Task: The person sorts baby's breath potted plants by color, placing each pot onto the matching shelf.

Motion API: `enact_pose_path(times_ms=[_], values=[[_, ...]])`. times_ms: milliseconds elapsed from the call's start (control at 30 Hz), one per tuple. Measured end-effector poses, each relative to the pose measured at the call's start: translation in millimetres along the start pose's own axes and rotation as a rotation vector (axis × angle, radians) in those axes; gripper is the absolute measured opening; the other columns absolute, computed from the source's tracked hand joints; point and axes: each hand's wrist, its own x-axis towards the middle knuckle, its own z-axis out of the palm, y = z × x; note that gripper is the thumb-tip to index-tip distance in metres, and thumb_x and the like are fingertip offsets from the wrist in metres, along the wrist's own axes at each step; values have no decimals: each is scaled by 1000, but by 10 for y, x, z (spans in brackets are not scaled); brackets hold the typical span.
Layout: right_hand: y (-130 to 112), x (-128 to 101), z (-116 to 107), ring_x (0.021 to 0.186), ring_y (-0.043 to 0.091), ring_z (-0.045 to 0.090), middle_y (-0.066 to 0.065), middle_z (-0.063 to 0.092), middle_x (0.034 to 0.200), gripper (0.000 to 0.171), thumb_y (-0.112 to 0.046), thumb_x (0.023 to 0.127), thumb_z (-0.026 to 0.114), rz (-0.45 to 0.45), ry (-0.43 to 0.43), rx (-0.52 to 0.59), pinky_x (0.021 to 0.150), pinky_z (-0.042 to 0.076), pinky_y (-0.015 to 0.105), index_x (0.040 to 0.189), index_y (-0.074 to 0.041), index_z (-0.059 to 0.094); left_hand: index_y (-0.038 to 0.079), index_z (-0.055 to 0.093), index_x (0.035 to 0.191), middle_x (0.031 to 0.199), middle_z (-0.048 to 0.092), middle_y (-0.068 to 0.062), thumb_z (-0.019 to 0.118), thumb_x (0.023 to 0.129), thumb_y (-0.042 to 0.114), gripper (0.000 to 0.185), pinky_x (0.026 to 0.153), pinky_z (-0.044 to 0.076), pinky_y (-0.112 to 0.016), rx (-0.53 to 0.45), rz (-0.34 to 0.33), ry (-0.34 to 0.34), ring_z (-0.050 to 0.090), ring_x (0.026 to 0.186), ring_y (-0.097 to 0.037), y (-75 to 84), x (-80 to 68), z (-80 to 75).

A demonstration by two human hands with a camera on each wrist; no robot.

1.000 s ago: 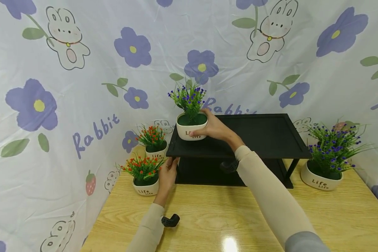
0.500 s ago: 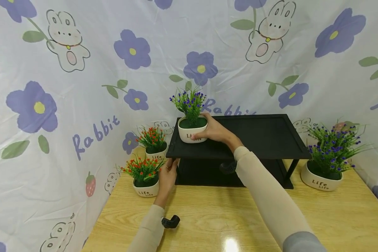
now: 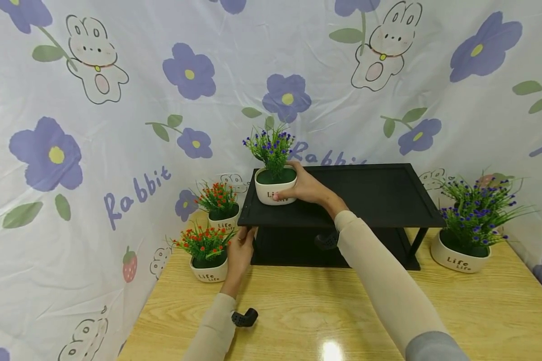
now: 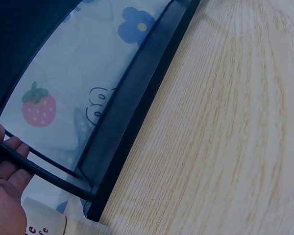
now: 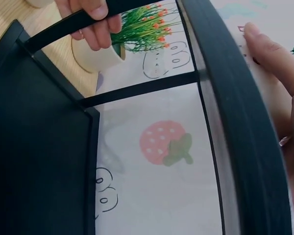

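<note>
On the left end of the upper board of a black two-tier shelf (image 3: 366, 195) is a white oval pot of purple flowers (image 3: 275, 190). My right hand (image 3: 313, 185) grips this pot from its right side, thumb across the front lettering. Lower down, my left hand (image 3: 240, 253) holds the shelf's front left post (image 4: 44, 171), its fingers curled around it in the left wrist view. The right wrist view shows the left hand (image 5: 90, 22) on that post from the other side. Part of the right hand (image 5: 284, 73) appears there at the edge, against the pot.
Two pots of orange flowers stand left of the shelf, a front one (image 3: 209, 273) close to my left hand and a rear one (image 3: 223, 220). Purple-flowered plants, with a white pot (image 3: 460, 258) in front, stand at the right. A patterned cloth (image 3: 131, 125) hangs behind the wooden table (image 3: 298, 311).
My right hand has lowered the pot of purple flowers slightly onto the upper board, a touch to the right. Over the last half second it stays put. My left hand keeps its place on the post.
</note>
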Motion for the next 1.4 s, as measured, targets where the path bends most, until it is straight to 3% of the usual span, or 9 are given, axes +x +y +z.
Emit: enact_pose_path(times_ms=[200,300,433,567,733,933,1100,1167,1400], values=[[17,-54,-59,148,40,46,19,29,171,118,-37,87,89,-52,11,36,117,46,59,172,-22,8,11,64,149,149,64,-15,58,112,22,39,116,49,-54,1,3,-9,61,140,-32,5,-2,11],[11,-99,-137,156,38,37,16,28,173,108,-35,92,84,-84,9,64,121,43,58,172,-21,11,11,63,149,149,64,-15,58,112,21,39,115,50,-54,5,4,-11,61,140,-32,6,0,16],[-26,-173,-267,157,39,37,15,37,169,90,-30,100,76,-139,23,91,124,39,57,169,-13,21,14,62,151,151,63,-13,57,113,23,40,116,50,-54,3,4,-8,61,140,-31,7,11,23],[-57,-266,-391,151,40,45,18,45,162,74,-28,104,71,-177,57,74,122,42,56,164,-7,33,15,62,151,151,63,-12,57,113,26,40,115,50,-53,12,3,2,61,140,-30,5,14,24],[-48,-410,-517,139,35,57,16,58,148,53,-30,108,67,-174,115,13,115,49,54,153,-9,49,15,62,151,150,64,-13,58,112,28,41,115,51,-53,17,-11,4,62,139,-31,14,3,16],[48,-575,-643,114,33,69,17,70,124,31,-26,109,65,-194,178,-60,102,56,51,131,-5,67,15,62,151,151,63,-13,57,113,28,41,115,51,-52,31,-23,7,62,139,-31,-8,6,3],[145,-736,-753,100,33,71,18,73,110,24,-25,109,65,-189,220,-66,94,60,45,118,-4,72,15,61,152,151,63,-13,57,113,29,42,115,51,-52,29,-4,-5,61,140,-32,-19,8,2],[172,-805,-800,98,33,71,18,73,109,24,-24,109,65,-184,233,-76,91,60,39,119,-4,72,15,60,153,152,62,-13,56,113,29,42,115,50,-53,30,-3,-8,61,140,-32,-22,5,2],[248,-1006,-984,91,24,70,16,73,104,23,-23,109,65,-220,271,-112,87,61,38,117,-2,73,17,57,155,154,61,-12,55,113,32,45,116,49,-54,32,-24,-12,60,141,-32,-24,9,0]])
